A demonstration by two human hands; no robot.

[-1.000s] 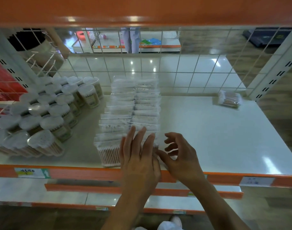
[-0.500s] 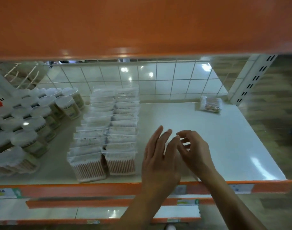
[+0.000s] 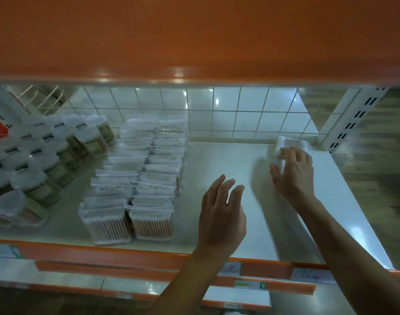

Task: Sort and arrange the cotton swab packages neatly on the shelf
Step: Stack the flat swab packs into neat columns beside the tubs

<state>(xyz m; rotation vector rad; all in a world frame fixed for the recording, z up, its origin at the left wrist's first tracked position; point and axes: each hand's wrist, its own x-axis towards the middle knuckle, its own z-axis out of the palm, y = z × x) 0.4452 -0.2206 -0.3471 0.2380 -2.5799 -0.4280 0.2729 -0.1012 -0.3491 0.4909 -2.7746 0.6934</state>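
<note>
Clear plastic, the stray packet point(image 3: 292, 145) is reached by the right hand point(image 3: 294, 171), fingers spread, not yet gripped; the left hand point(image 3: 221, 212) is held open; gripping by its sides is advised.

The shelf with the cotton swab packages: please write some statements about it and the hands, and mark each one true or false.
1. The right hand reaches the lone package at the back right corner. True.
2. The left hand holds a package. False: it is open and empty.
3. The bagged packages stand in two rows. True.
4. The round tubs are right of the bags. False: they are on the left.
</note>
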